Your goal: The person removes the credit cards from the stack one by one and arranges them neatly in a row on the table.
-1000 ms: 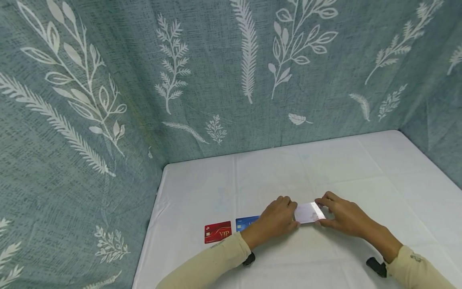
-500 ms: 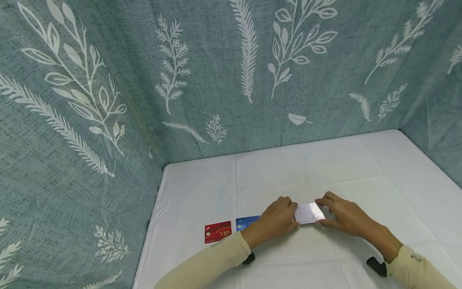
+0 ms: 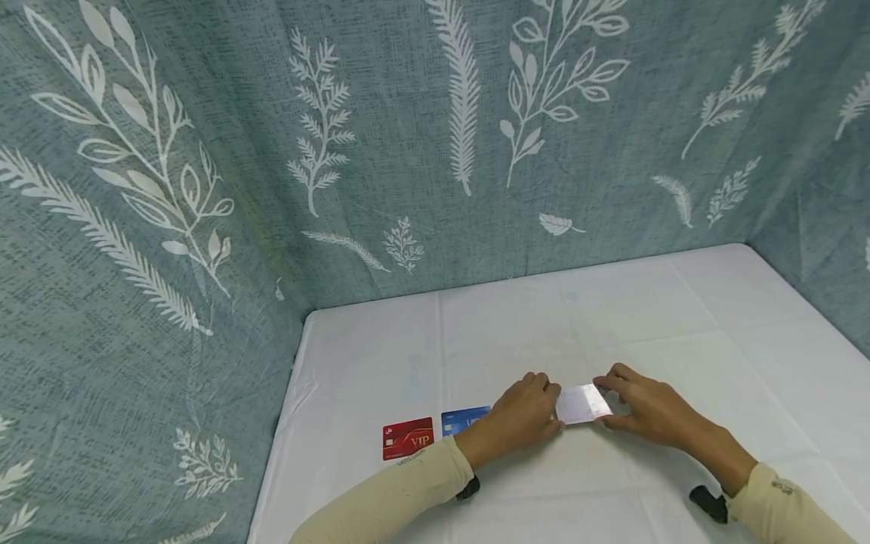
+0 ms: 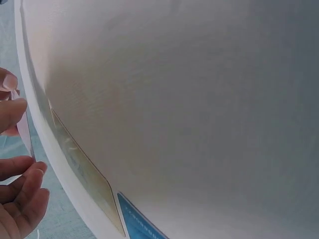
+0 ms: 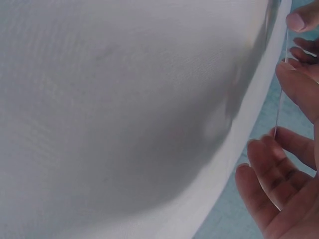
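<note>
A thin, shiny whitish card [image 3: 581, 403] is held between both hands in the head view. My left hand [image 3: 518, 412] pinches its left end between thumb and fingers. At the opposite end, the thumb and fingers of my right hand [image 3: 644, 405] grip the edges. Both wrist views catch the card nearly edge-on, raised off the table. On the cloth lie a red VIP card [image 3: 401, 441] and a blue card [image 3: 459, 421], the latter partly covered by my left hand. The left wrist view also shows a gold-toned card [image 4: 88, 174] beside the blue one.
A white cloth [image 3: 503, 332] covers the table. Green-blue curtains with white leaf prints [image 3: 401, 136] rise behind it and along the sides. Dark straps [image 3: 709, 504] sit under both cream sleeves [image 3: 401, 491].
The head view has shifted slightly. Both hands keep their hold on the whitish card, and the glare across it has changed a little.
</note>
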The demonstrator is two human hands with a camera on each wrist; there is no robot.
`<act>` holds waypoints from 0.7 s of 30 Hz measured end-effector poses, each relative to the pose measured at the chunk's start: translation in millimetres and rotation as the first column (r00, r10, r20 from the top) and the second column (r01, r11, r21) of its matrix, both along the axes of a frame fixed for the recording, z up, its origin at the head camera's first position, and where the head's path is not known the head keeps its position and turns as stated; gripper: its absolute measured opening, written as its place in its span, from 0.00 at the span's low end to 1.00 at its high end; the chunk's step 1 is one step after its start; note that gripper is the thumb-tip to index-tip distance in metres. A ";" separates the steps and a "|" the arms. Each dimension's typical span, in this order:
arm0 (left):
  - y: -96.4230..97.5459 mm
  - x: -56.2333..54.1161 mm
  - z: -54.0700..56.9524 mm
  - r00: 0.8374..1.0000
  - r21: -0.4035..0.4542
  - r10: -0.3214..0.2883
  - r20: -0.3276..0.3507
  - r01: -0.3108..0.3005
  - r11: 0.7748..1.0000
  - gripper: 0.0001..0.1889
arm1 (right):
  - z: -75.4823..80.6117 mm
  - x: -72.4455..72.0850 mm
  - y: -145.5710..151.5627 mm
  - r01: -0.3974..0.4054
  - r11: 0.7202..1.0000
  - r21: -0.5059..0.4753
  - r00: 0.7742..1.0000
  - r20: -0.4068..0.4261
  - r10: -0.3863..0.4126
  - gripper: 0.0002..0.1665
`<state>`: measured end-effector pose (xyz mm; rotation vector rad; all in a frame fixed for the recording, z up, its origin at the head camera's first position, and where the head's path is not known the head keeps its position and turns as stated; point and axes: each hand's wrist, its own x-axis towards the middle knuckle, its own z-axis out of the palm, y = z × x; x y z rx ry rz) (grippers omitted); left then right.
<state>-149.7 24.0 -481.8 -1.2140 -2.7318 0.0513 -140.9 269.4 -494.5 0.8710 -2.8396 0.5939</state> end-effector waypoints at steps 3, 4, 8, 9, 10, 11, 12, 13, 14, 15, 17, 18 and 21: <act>0.7 0.4 -0.3 1.000 -0.009 0.003 0.005 -0.003 1.000 0.24 | 0.0 -0.4 -0.1 -0.001 1.000 0.001 1.000 0.013 0.001 0.32; 0.9 0.5 -0.5 1.000 -0.008 0.005 0.007 -0.004 1.000 0.24 | 0.2 -0.4 -0.2 0.000 1.000 0.002 1.000 0.017 0.000 0.32; 1.4 -0.2 -1.5 1.000 -0.002 0.001 -0.002 -0.001 1.000 0.23 | 0.3 -0.6 -0.1 0.006 1.000 0.011 1.000 0.018 -0.006 0.32; 1.5 -0.5 -1.9 1.000 0.000 0.000 -0.004 0.000 1.000 0.23 | 0.4 -0.7 -0.1 0.007 1.000 0.014 1.000 0.016 -0.007 0.32; 1.6 -0.9 -2.4 1.000 0.000 0.000 -0.005 0.000 1.000 0.23 | 0.3 -1.0 -0.1 0.007 1.000 0.016 1.000 0.014 -0.007 0.32; 1.8 -1.3 -2.8 1.000 -0.001 0.001 -0.006 -0.001 1.000 0.23 | 0.1 -1.3 -0.1 0.006 1.000 0.017 1.000 0.011 -0.007 0.32; 1.9 -1.6 -2.9 1.000 -0.002 0.002 -0.004 -0.002 1.000 0.22 | -0.1 -1.5 0.0 0.006 1.000 0.018 1.000 0.008 -0.006 0.32; 2.0 -2.0 -3.2 1.000 -0.004 0.001 -0.007 -0.001 1.000 0.22 | -0.2 -1.7 0.0 0.006 1.000 0.020 1.000 0.005 -0.006 0.32; 2.2 -2.3 -3.5 1.000 -0.005 0.001 -0.007 -0.001 1.000 0.22 | -0.4 -2.0 0.0 0.005 1.000 0.022 1.000 0.005 -0.005 0.32; 2.3 -2.6 -3.7 1.000 -0.007 0.000 -0.008 0.000 1.000 0.22 | -0.7 -2.1 0.1 0.005 1.000 0.020 1.000 0.004 -0.005 0.31; 2.6 -3.1 -3.9 1.000 -0.012 -0.002 -0.014 0.002 1.000 0.22 | -1.2 -2.4 0.4 0.007 1.000 0.022 1.000 0.007 -0.007 0.32; 2.8 -3.4 -4.2 1.000 -0.014 -0.003 -0.017 0.003 1.000 0.22 | -1.3 -2.8 0.5 0.007 1.000 0.023 1.000 0.011 -0.007 0.32; 3.7 -4.3 -4.9 1.000 -0.029 -0.005 -0.027 0.004 1.000 0.23 | -1.5 -3.5 0.8 0.011 1.000 0.026 1.000 0.025 -0.012 0.32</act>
